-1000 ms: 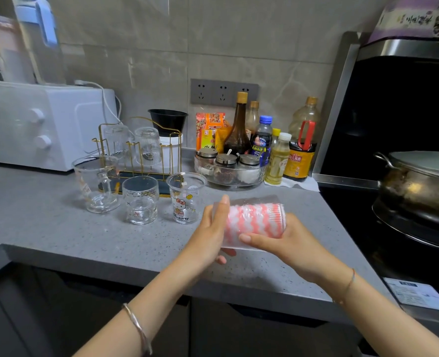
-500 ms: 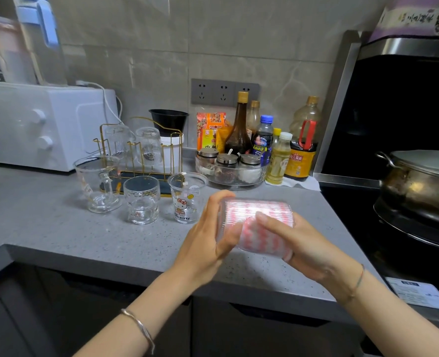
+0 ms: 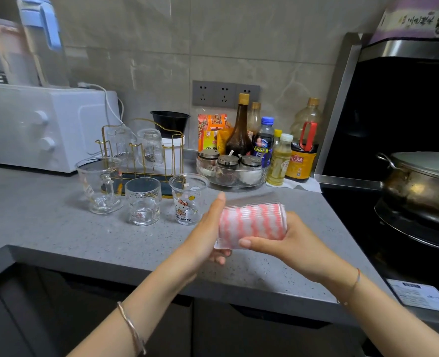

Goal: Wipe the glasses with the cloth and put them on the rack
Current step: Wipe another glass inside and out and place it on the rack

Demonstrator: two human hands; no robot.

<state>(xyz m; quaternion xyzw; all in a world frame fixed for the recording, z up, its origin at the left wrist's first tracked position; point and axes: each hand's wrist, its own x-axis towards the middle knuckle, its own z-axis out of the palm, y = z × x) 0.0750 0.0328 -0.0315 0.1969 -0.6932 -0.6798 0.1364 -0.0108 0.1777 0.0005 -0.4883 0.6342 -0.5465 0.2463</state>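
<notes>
Left hand (image 3: 205, 235) clamps the glass (image 3: 252, 200) end; right hand (image 3: 299, 244) curls round glass and cloth (image 3: 252, 224). Hard twisting may drop it.

Ribbed glass (image 3: 252, 200) held on its side above the counter (image 3: 59, 228). Pink-and-white cloth (image 3: 252, 225) shows through its wall. Left hand (image 3: 205, 235) is at the left end, fingers straight up against it, one digit curled beneath. Right hand (image 3: 290, 240) cups it from below, thumb across the front. Handled glass (image 3: 101, 186), short glass (image 3: 143, 202) and cartoon-print cup (image 3: 187, 199) stand upright before the gold rack (image 3: 172, 150). Two glasses sit inverted on the rack.
</notes>
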